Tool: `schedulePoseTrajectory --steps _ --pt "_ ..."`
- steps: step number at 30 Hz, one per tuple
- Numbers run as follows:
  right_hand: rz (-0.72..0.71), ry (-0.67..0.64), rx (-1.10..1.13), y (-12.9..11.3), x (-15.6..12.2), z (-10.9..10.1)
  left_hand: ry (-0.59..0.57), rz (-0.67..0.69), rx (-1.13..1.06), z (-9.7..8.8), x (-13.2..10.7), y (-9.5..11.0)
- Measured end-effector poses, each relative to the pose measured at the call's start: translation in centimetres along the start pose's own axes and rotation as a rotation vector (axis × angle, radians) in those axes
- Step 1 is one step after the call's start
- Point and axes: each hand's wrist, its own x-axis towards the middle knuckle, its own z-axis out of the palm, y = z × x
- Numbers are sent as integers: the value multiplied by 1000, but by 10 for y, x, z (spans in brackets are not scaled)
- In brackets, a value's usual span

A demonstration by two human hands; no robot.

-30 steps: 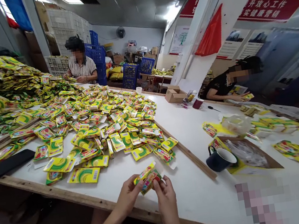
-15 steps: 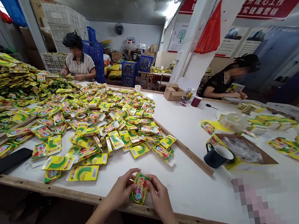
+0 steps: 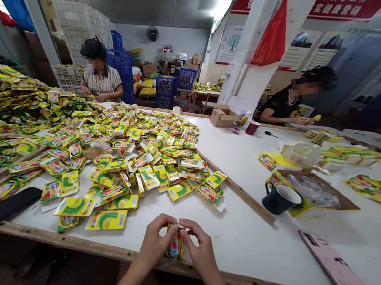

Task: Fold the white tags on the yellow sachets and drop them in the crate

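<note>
A small yellow-green printed box (image 3: 174, 249) stands at the table's near edge between my two hands. My left hand (image 3: 159, 239) grips its left side, thumb and fingers bent toward the top end. From the right, my right hand (image 3: 195, 238) pinches the same top end, its fingertips meeting those of the left. The fingers partly hide the top of the box. Just beyond my hands lies a heap of similar boxes (image 3: 147, 177), some with white end flaps sticking out.
A wooden strip (image 3: 246, 196) borders the heap on the right. Beyond it are a dark mug (image 3: 280, 197), an open carton (image 3: 316, 192) holding clear plastic and a pink phone (image 3: 330, 257). A black phone-like slab (image 3: 9, 207) lies left. Two people sit across the table.
Both hands have drawn together at the top of the box, covering more of it. My view has shifted slightly. The co-worker on the right has moved their hands a little.
</note>
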Motion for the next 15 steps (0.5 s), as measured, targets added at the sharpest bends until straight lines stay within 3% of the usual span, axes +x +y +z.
schedulePoseTrajectory --steps 9,15 --pt "89 76 -69 -13 13 9 123 -138 -80 6 6 -2" --pt "89 59 -24 -9 6 5 67 -175 -179 5 1 -14"
